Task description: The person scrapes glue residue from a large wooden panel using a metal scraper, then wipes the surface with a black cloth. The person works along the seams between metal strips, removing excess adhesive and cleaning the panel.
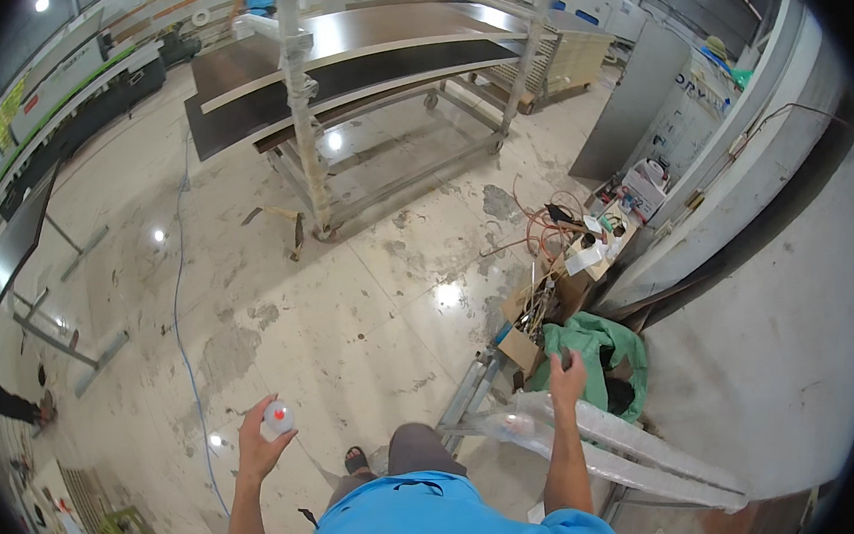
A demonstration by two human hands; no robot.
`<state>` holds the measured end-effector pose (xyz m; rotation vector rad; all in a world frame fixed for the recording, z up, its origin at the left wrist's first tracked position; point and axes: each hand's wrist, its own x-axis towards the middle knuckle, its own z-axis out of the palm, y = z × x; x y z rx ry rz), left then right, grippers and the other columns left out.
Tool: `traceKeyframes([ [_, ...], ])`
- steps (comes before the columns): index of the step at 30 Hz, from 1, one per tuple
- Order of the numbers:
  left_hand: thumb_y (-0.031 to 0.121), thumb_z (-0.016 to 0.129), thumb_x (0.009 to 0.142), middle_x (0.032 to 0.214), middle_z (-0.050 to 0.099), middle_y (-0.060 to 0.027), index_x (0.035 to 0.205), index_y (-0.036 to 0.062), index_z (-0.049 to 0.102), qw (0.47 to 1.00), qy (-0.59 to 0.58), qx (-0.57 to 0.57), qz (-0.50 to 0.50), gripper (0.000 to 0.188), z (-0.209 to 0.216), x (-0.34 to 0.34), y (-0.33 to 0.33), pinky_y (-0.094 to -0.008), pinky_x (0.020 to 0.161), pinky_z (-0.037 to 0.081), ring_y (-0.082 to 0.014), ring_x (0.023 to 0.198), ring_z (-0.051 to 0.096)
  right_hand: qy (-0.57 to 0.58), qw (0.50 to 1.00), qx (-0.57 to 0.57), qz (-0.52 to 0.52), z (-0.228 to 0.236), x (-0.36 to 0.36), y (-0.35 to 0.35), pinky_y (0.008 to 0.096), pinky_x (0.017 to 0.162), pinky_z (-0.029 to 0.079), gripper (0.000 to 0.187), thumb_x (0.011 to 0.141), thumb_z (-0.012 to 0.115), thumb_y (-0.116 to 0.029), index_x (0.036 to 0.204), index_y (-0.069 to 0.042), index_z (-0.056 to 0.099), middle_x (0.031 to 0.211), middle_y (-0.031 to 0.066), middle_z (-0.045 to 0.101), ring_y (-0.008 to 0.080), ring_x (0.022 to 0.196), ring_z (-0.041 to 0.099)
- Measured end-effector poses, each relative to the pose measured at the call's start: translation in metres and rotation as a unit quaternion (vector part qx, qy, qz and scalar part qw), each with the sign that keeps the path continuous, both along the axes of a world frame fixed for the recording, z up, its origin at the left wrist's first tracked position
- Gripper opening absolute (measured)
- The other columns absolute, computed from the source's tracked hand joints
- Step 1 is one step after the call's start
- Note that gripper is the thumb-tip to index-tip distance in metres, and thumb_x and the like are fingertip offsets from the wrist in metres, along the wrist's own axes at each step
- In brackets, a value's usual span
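In my left hand point(258, 441) is a small whitish bottle point(279, 417) with a red tip, gripped between thumb and fingers. It is held over the tiled floor, its tip facing up toward me. My right hand point(567, 376) reaches out in front of a green sack point(597, 333), fingers closed. A small dark bit shows at its fingertips, too small to name. The sack gapes, with dark stuff inside. Below my right forearm lie long pieces wrapped in clear plastic point(623, 458).
A cardboard box point(521, 347) of rods and tools stands beside the sack, with coiled orange hose point(541, 226) behind. A wheeled metal rack point(306, 147) carries dark panels ahead. A blue cable point(181, 338) crosses the floor at left. Another person's foot point(47, 408) shows far left.
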<state>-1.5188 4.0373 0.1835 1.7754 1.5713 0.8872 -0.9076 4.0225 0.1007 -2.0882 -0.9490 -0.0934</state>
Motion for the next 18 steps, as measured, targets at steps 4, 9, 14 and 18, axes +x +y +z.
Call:
traceKeyframes([
  [4,0.009,0.087,0.077,0.126,0.068,-0.0135,0.137,0.0035,0.056,0.995,-0.077,-0.015,-0.069,0.068,0.006,0.028,0.112,-0.0401,0.103,0.051,-0.0265,0.118,0.066,0.11,0.993,0.026,-0.048,-0.02,0.005,-0.012,0.0319,0.065,0.048,0.024,0.095,0.075,-0.023,0.103,-0.001,0.07,0.083,0.0029,0.068,0.0124,0.069,0.06],
  [9,0.007,0.087,0.079,0.123,0.066,-0.0095,0.133,0.0053,0.057,0.981,-0.13,-0.024,-0.145,0.062,-0.015,0.109,0.228,-0.0367,0.1,0.051,-0.021,0.113,0.064,0.358,0.916,0.13,-0.125,-0.015,0.006,0.02,0.0236,0.051,0.038,0.016,0.1,0.071,-0.02,0.1,-0.004,0.07,0.077,-0.0046,0.06,0.0041,0.058,0.049],
  [14,0.004,0.087,0.078,0.12,0.063,-0.0085,0.132,0.0042,0.057,0.968,-0.11,-0.057,-0.218,0.062,-0.034,0.218,0.334,-0.0356,0.099,0.052,-0.0214,0.112,0.063,0.351,0.908,0.161,-0.162,-0.022,0.01,0.075,0.0221,0.052,0.037,0.016,0.1,0.072,-0.02,0.098,-0.005,0.07,0.077,-0.0056,0.06,0.0025,0.06,0.048],
  [18,0.004,0.087,0.078,0.119,0.062,-0.0093,0.132,0.0035,0.056,0.94,-0.066,-0.072,-0.326,0.062,-0.037,0.306,0.419,-0.0355,0.099,0.052,-0.0216,0.112,0.063,0.34,0.907,0.155,-0.194,-0.025,0.009,0.111,0.0228,0.056,0.039,0.014,0.099,0.073,-0.017,0.094,-0.003,0.069,0.077,-0.006,0.06,0.0025,0.064,0.049],
])
